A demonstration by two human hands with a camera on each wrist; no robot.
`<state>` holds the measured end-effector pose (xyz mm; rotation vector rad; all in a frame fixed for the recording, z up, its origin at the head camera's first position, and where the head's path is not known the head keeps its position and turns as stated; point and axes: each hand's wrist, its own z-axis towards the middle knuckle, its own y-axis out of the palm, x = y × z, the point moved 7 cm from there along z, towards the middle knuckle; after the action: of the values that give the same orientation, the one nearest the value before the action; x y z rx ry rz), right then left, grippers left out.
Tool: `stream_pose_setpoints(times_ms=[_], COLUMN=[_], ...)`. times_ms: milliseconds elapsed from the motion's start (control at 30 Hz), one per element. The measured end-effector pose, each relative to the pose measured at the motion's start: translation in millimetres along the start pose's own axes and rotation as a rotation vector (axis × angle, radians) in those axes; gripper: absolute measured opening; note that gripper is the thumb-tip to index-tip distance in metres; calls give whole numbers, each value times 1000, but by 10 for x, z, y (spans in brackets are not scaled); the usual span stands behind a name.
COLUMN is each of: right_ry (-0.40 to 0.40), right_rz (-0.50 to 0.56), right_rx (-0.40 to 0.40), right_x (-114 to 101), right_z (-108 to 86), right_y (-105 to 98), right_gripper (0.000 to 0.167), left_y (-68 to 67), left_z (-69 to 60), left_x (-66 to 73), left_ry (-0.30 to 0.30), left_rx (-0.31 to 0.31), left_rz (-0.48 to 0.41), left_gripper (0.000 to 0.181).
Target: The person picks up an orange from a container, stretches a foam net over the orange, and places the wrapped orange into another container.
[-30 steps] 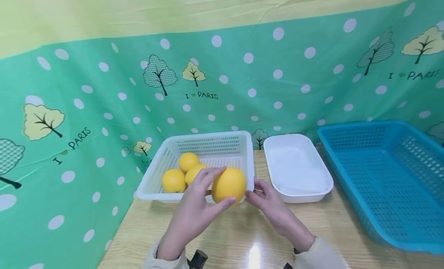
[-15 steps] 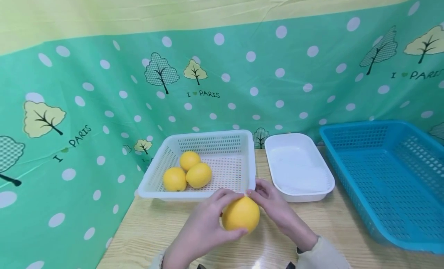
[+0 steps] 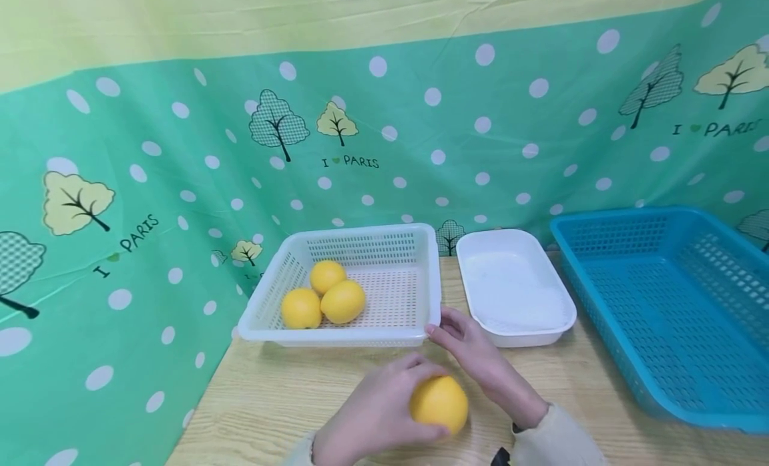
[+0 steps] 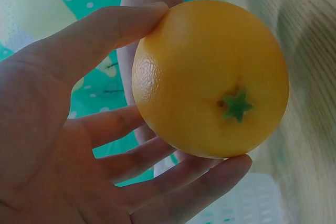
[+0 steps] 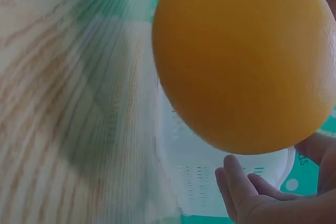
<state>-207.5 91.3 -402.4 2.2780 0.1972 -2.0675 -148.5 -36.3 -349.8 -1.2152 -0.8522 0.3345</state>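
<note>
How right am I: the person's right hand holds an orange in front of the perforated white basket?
Not quite: the left hand, not the right, holds the orange in front of the perforated white basket, as the head view shows.

Basket (image 3: 342, 335) behind orange (image 3: 443, 406), beside tray (image 3: 517, 286)

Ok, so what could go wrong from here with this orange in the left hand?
The left hand holds the smooth, round orange between thumb and fingertips, so it could slip out and perhaps roll along the table.
The right hand is right at the corner of the white basket; a careless move might shift it, and the three other oranges inside could roll.
</note>
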Motion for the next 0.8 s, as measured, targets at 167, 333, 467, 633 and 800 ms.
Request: stream_pose_setpoints(times_ms=[167, 333, 467, 633, 800], right_ry=[5, 9, 3, -1, 10], right_rz=[-3, -12, -43, -41, -19], right_rx=[3, 10, 20, 17, 29], right_x=[3, 7, 0, -10, -8], right_z=[10, 16, 20, 27, 28], right_y=[-9, -14, -20, -21, -20], right_gripper=[65, 64, 62, 61, 55], left_y=[94, 184, 254, 283, 294], left_z=[32, 50, 62, 62, 60], left_x=[14, 29, 39, 40, 55], left_ry=[-8, -9, -8, -15, -20], left_rx=[-50, -76, -81, -82, -102], left_rz=[-21, -24, -31, -27, -22], left_gripper=[55, 54, 54, 54, 56])
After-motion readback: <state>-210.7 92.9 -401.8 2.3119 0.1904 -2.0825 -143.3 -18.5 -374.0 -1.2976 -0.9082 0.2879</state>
